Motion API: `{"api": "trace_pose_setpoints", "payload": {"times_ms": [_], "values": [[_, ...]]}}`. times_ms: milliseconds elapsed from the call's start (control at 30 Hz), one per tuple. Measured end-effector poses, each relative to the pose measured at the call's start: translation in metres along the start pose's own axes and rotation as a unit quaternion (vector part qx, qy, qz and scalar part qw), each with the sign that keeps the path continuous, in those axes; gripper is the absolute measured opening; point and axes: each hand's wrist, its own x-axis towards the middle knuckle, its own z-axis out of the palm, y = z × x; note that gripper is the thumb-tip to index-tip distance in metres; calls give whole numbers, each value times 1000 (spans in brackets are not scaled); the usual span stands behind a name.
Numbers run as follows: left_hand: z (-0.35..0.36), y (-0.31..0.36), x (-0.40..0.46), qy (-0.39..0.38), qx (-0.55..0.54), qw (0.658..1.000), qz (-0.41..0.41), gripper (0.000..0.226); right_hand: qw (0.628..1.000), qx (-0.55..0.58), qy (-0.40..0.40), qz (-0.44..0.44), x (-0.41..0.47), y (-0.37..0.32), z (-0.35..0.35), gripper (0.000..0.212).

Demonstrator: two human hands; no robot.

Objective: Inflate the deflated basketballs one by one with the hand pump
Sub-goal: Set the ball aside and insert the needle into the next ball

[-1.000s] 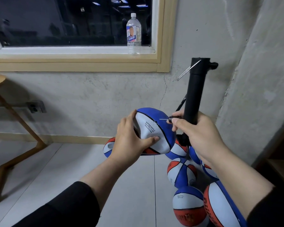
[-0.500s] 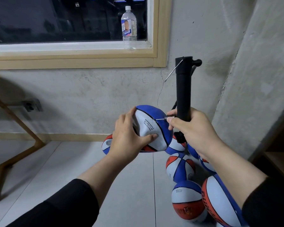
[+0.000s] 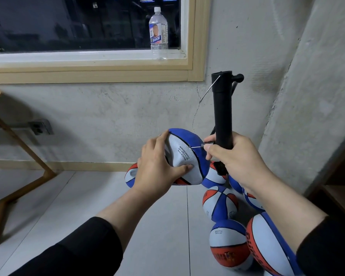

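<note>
My left hand (image 3: 155,166) grips a deflated blue, white and red basketball (image 3: 184,154) held up in mid air, its side caved in. My right hand (image 3: 233,156) is wrapped around the black hand pump (image 3: 223,108), which stands upright, and its thumb and forefinger pinch the thin metal needle (image 3: 197,147). The needle's tip touches the ball at the seam between the white and blue panels. Several more blue, white and red basketballs (image 3: 220,204) lie on the floor below my right arm.
A concrete wall and a jutting pillar (image 3: 307,96) close off the right side. A water bottle (image 3: 158,30) stands on the window sill. A wooden table leg (image 3: 22,152) rises at the left. Grey floor tiles (image 3: 68,206) stretch below my left arm.
The needle has closed in from a small gap to touching the ball's seam. Both hands and the pump stay together in roughly the same pose.
</note>
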Motion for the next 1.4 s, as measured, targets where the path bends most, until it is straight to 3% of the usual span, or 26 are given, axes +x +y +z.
{"api": "trace_pose_setpoints", "payload": {"times_ms": [467, 667, 900, 1100, 1267, 1400], "values": [[-1, 17, -1, 29, 144, 988, 49, 96, 997, -72, 6, -15, 3, 3, 2, 9], [3, 25, -3, 49, 131, 990, 30, 87, 998, -61, 22, -8, 4, 9, 9, 10], [5, 37, -5, 63, 96, 993, 27, 63, 999, -42, 24, -2, 6, 9, 11, 12], [11, 35, -7, 75, 84, 993, 38, 26, 998, -58, 22, 5, 5, 11, 15, 14], [9, 40, -6, 90, 81, 991, 56, 29, 998, -63, 25, -3, 6, 11, 16, 14], [11, 37, -1, 23, 120, 993, 0, 35, 998, -58, 7, 2, 6, 15, 13, 16]]}}
